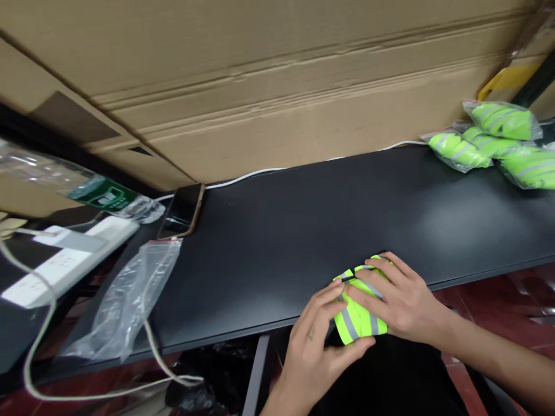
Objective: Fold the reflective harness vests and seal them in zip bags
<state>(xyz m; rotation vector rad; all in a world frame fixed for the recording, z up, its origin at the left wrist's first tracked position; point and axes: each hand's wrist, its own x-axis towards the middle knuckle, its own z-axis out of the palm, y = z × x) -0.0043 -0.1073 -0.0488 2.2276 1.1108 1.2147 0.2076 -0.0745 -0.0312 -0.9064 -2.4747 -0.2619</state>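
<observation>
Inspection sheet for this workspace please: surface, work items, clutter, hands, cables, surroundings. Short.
Surface: black tabletop, light glare.
Work items: striped neon bundle at the front edge; bagged neon bundles piled far right.
Clutter: phone, clear plastic bag, green-labelled bottle, all left.
Hands: left hand grips the striped neon bundle; right hand has its fingers over it.
Cables: pale cable loops at left; white cable runs along the back.
Surroundings: cardboard behind; power strip left; reddish floor.
</observation>
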